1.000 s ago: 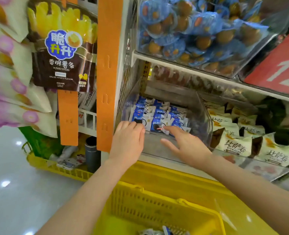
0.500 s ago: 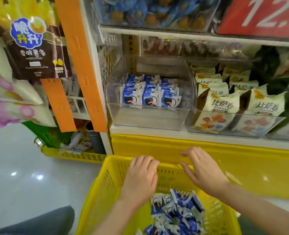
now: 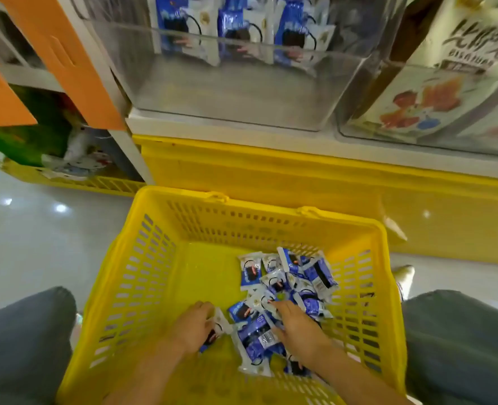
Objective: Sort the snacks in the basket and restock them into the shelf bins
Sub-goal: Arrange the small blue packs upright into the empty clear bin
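Note:
A yellow slotted basket (image 3: 160,258) stands on the floor between my knees. Several small blue-and-white snack packets (image 3: 294,276) lie heaped in its right half. My left hand (image 3: 193,327) is down in the basket, fingers curled round one blue-and-white packet (image 3: 220,324). My right hand (image 3: 293,325) lies on the heap with its fingers spread over the packets. Above, a clear shelf bin (image 3: 236,92) holds upright rows of the same blue packets (image 3: 236,27).
A second clear bin (image 3: 417,112) to the right holds cream-coloured snack bags. A yellow base panel (image 3: 271,173) runs under the shelf. An orange strip (image 3: 66,59) hangs at left, with another yellow basket (image 3: 75,179) on the floor behind it. My jeans-clad knees (image 3: 22,340) flank the basket.
Both hands dropped from the bin, past the basket's rim, into the basket. The view tilted down. My left hand has closed on a packet; my right now lies on the heap.

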A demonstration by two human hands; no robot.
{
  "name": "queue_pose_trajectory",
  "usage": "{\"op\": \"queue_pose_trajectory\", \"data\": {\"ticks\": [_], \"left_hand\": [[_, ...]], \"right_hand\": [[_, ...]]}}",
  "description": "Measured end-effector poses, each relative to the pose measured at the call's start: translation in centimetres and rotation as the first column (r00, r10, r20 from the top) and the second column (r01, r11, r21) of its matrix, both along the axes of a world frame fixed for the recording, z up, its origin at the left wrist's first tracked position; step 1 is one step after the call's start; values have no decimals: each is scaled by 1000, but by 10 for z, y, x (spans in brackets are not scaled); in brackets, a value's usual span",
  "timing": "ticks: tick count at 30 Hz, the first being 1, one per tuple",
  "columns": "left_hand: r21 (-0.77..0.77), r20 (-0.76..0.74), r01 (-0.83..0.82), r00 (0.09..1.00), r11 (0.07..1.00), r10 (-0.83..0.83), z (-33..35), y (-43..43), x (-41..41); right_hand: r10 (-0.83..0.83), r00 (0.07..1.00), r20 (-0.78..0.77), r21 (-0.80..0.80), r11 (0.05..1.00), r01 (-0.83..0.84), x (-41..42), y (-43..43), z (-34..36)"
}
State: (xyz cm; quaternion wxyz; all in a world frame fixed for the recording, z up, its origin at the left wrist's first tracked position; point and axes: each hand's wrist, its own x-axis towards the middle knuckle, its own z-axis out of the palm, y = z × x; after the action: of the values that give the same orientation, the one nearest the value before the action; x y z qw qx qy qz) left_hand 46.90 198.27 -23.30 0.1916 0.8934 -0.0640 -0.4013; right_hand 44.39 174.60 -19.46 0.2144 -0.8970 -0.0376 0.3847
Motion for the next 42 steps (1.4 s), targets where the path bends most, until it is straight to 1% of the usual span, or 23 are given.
{"op": "queue_pose_trajectory", "data": {"ticks": [3,6,9,10,13,14,15,16,19,20,22,24,25,26,28,30,32,34,36,38,39,40,42], "left_hand": [[6,-94,-53,994,999,53,-14,7,-1],[-23,-164,-101,982,995,96,-23,4,0],[-32,-213,-91,974,995,82,-31,-4,1],[-15,-224,-61,973,998,56,-33,-7,0],[74,-209,130,971,989,-112,-34,-13,0],[86,-210,156,968,984,-135,-35,-13,0],[81,-218,144,968,986,-124,-35,-13,-1],[62,-230,92,970,994,-75,-33,-12,-1],[-37,-201,-185,964,982,174,-19,-8,4],[-76,-178,-289,946,954,272,-12,-8,7],[-161,-131,-463,885,872,446,4,-9,14],[-248,-113,-567,822,785,558,19,-15,21],[-296,-131,-609,789,736,601,27,-19,24],[-338,-168,-650,753,681,636,36,-23,26],[-373,-274,-726,681,578,679,52,-32,27],[-386,-407,-771,635,507,656,66,-40,24],[-416,-523,-776,630,474,573,80,-47,17],[-449,-587,-765,642,462,492,94,-52,8],[-485,-643,-768,637,418,425,103,-55,1],[-504,-677,-768,635,395,371,110,-57,-4],[-510,-682,-767,637,389,360,114,-58,-7],[-518,-674,-764,641,383,368,118,-58,-9],[-537,-625,-760,649,366,433,121,-56,-13]], "right_hand": [[9,1000,-21,-32,999,-10,8,4,-9],[83,996,-13,-107,991,-84,20,7,-11],[161,986,-31,-157,974,-164,24,9,-12],[132,991,-31,-154,979,-135,25,8,-12],[-32,999,15,-120,992,33,29,5,-11],[-52,998,30,-113,992,55,31,3,-9],[-66,997,41,-109,992,70,31,0,-8],[-75,995,64,-105,991,81,33,-3,-5],[-98,980,174,-93,989,116,41,-12,8],[-144,972,186,-55,986,156,45,-14,12],[-294,938,181,75,955,285,53,-15,23],[-407,901,152,222,902,370,62,-13,35],[-430,897,104,293,875,386,66,-12,42],[-426,904,32,354,851,389,69,-10,49],[-302,945,-126,431,841,326,72,-9,65],[-157,966,-205,465,853,237,69,-6,79],[-134,971,-196,474,854,214,64,-3,85],[-196,975,-102,450,865,221,61,0,87],[-302,953,-3,417,866,276,59,2,86],[-414,910,23,443,820,362,56,6,86],[-438,899,30,465,802,375,54,9,87],[-445,895,27,499,782,373,53,14,88],[-474,880,-17,595,703,390,50,23,89]]}}
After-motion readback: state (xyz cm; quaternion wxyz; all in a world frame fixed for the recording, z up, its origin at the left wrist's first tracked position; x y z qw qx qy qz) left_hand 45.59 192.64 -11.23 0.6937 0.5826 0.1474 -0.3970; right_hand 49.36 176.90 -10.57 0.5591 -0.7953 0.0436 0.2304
